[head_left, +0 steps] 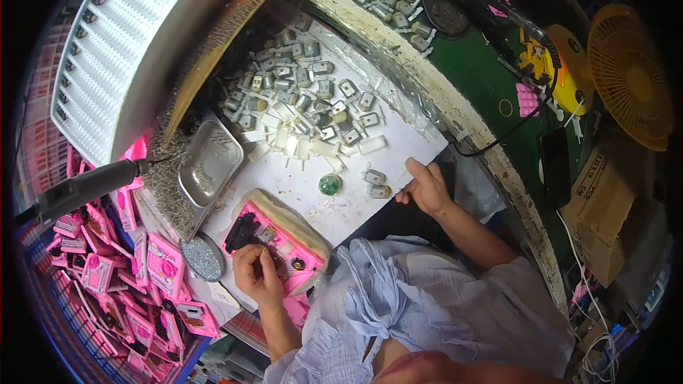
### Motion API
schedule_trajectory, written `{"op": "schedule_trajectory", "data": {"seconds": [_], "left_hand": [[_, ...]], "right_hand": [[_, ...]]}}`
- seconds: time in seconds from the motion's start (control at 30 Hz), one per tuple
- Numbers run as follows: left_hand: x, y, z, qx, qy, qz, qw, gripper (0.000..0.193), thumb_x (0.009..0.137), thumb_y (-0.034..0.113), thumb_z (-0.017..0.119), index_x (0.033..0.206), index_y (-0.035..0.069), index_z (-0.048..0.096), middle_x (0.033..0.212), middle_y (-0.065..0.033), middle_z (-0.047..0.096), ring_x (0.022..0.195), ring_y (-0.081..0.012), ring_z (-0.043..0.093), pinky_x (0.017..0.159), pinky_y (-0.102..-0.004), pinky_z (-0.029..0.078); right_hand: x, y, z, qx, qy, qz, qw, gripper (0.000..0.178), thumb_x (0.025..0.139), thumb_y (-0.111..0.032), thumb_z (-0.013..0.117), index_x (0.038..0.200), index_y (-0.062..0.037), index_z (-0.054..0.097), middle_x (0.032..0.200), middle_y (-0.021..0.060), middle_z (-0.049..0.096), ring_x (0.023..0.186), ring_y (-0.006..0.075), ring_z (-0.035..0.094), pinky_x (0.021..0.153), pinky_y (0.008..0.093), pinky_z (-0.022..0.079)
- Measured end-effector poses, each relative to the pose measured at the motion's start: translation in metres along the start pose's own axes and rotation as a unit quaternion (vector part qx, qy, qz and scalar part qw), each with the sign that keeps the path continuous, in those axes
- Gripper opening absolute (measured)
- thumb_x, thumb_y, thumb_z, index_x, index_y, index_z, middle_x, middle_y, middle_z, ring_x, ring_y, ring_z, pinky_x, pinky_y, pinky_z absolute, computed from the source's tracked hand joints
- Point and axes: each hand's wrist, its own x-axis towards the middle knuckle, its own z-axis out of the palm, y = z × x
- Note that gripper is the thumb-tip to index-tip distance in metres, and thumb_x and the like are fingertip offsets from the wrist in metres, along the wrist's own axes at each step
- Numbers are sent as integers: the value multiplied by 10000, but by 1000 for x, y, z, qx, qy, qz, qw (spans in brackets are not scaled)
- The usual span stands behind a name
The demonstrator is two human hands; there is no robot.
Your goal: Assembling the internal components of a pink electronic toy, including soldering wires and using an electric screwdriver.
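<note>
— Where is the pink toy housing (279, 236) found, and how is it turned?

— It is seen low and left of centre, laid open on a pale padded block (313, 231). Its long axis runs from the upper left of the frame down to the lower right.

— What is held over it?

— A thin part, too small to be made out, is pinched between the closed fingertips of the left hand (257, 270), which is set at the housing's lower left edge, touching it.

— And the other hand?

— The right hand (425, 186) is rested on the white sheet (398, 146) right of centre, fingers curled together on nothing, just beside two small motors (377, 183).

— Which containers are noted?

— A metal tray (210, 163) holding fine metal bits is seen to the upper left of the housing, and a round lid (203, 258) filled with glittering specks lies just left of it. A heap of motors (299, 92) is spread above, and pink housings (128, 291) are piled at the lower left.
</note>
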Motion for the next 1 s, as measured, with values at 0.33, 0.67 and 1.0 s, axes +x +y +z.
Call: {"op": "schedule_trajectory", "data": {"seconds": [0.33,0.67,1.0], "left_hand": [[1,4,2,-38,11,20,999,74,860,-58,693,902,-15,650,907,-133,666,819,-223,631,758,-315,494],[-5,0,3,-73,4,6,997,26,927,-51,652,942,-34,639,987,-101,640,887,-167,597,816,-274,473],[-8,-6,2,-44,-2,5,999,9,933,-26,646,927,-29,640,982,-97,639,857,-162,584,797,-275,463]], "right_hand": [[13,11,8,-56,84,-74,992,389,1013,-333,601,999,54,634,734,115,674,422,158,562,351,250,421],[17,15,13,-48,112,-108,987,366,1015,-333,594,949,23,641,692,72,650,404,123,522,346,239,395],[9,16,33,-31,172,-125,977,372,998,-366,623,942,0,662,701,44,646,418,104,525,331,245,392]]}}
